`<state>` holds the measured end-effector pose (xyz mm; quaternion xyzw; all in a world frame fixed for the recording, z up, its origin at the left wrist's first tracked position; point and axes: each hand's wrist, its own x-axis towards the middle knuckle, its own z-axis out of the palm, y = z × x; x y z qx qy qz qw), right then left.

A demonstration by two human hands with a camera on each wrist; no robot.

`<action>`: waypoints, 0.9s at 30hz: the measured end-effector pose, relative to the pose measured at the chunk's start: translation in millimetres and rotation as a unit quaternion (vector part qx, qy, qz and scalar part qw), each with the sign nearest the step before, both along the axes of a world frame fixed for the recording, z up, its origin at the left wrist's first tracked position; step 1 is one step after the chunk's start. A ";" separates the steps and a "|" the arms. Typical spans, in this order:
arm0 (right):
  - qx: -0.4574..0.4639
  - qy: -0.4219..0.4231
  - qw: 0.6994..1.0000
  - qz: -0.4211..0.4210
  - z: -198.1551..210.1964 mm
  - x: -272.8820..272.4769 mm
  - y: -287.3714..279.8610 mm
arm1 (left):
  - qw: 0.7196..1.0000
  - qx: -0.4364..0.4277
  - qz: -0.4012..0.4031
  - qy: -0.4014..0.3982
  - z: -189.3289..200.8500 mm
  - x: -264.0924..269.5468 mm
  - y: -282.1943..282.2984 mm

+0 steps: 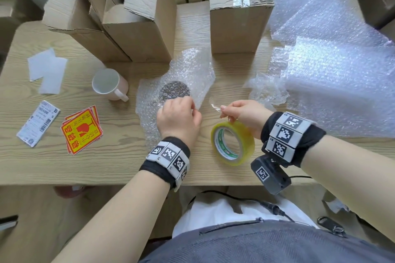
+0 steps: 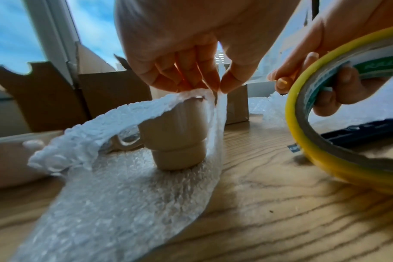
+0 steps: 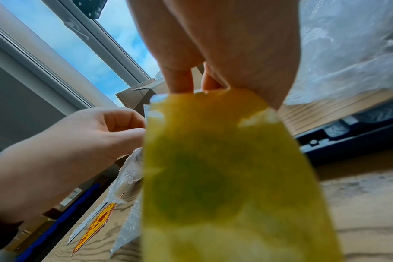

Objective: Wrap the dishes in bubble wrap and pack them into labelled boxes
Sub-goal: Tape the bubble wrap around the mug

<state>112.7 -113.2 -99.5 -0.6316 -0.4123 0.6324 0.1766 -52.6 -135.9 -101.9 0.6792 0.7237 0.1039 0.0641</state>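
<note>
Near the middle of the table [image 1: 106,168], an upturned cup [image 2: 177,134] sits on a bubble wrap sheet [image 2: 115,203] – the left hand [image 1: 178,119] pinches the sheet's edge over it – while the right hand [image 1: 245,115] grips the tape roll [image 1: 233,143], fingers hooked through, pinching its loose end

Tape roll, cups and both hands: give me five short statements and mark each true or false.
1. The right hand holds the tape roll. True.
2. The left hand lies flat on the table. False: it pinches the bubble wrap.
3. The cup inside the wrap stands upright. True.
4. The pink mug is already wrapped. False: it stands bare.
5. The fragile stickers are on a box. False: stacked on the table.
</note>
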 end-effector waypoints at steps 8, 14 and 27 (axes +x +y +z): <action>0.027 0.013 0.999 0.021 4.0 -20.9 7.4 | 0.978 -0.043 0.140 -0.151 10.4 -11.9 8.3; 0.045 0.006 0.998 0.039 8.2 -34.8 11.7 | 0.985 -0.030 0.088 -0.143 9.3 -17.0 8.0; 0.070 -0.065 0.992 0.085 13.8 -70.4 36.8 | 0.990 -0.027 0.075 -0.115 3.6 -36.2 2.8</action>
